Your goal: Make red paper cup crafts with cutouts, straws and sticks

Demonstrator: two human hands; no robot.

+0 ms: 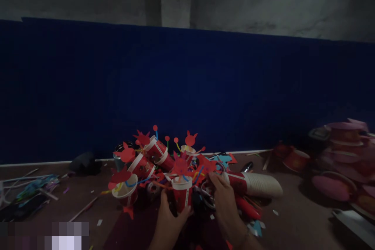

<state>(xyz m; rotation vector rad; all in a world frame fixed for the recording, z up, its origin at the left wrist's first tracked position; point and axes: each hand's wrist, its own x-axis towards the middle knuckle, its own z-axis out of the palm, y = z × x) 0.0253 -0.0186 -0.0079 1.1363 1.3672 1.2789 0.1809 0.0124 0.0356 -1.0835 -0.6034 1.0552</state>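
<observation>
My left hand [171, 216] is wrapped round an upright red paper cup [183, 198] with a white rim. A spiky red paper figure [181, 164] stands up from this cup, and bent coloured straws stick out near its rim. To the right, my right hand [225, 199] has its fingers pinched at a red paper cutout [207, 164] beside a blue straw [200, 170]; the exact grip is partly hidden. Behind and left of my hands are several decorated cups, one tilted cup [142, 166] and one standing cup [125, 192] with a blue straw among them.
A stack of paper cups [262, 184] lies on its side at the right, next to a red tube-like object [248, 208]. Blurred pink and red cups [345, 144] pile up far right. Straws and scraps [43, 187] lie far left. A blue panel [187, 86] rises behind.
</observation>
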